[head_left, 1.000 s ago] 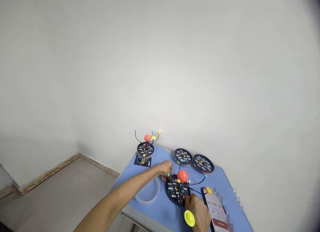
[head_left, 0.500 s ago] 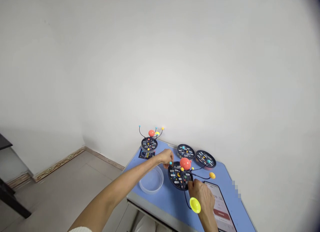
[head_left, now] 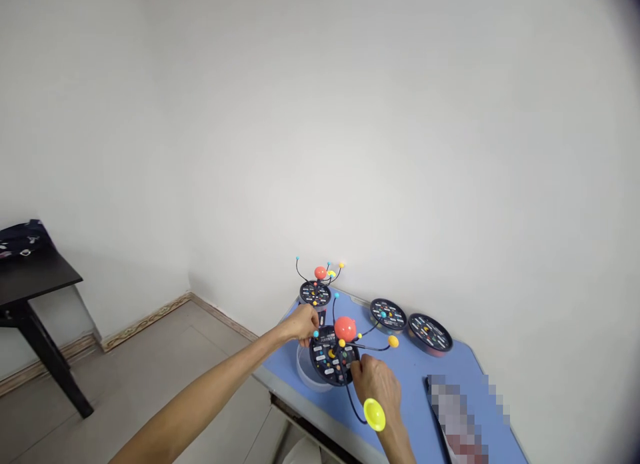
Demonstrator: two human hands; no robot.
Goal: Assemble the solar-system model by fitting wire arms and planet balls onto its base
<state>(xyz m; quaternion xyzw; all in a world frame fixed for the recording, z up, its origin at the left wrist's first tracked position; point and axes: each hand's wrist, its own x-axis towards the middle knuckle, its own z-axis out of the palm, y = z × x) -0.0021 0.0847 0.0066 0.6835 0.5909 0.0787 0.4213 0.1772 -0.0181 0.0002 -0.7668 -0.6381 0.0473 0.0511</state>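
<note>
Between my hands is a solar system model: a black printed round lid [head_left: 325, 363] carrying a red ball [head_left: 345, 329] and curved black wires tipped with small coloured balls. My left hand [head_left: 303, 323] is closed at the lid's far-left rim, beside a small blue ball. The right rim is gripped by my right hand [head_left: 379, 384], its fingers curled. A yellow ringed ball [head_left: 375, 415] hangs on a wire in front of that hand. Under the lid, partly covered by it, a clear round tub [head_left: 303, 371] stands on the blue table [head_left: 410, 417].
A similar model [head_left: 315, 294] stands at the table's far-left corner. Two round black-topped containers [head_left: 389, 315] [head_left: 430, 334] sit along the wall. A phone [head_left: 443, 424], partly blurred out, lies at the right. Left of me is a black table [head_left: 40, 271] with a dark bag [head_left: 23, 239].
Both hands have carried the lid with its model leftward, from beside the clear tub to over it. The view has turned a little left.
</note>
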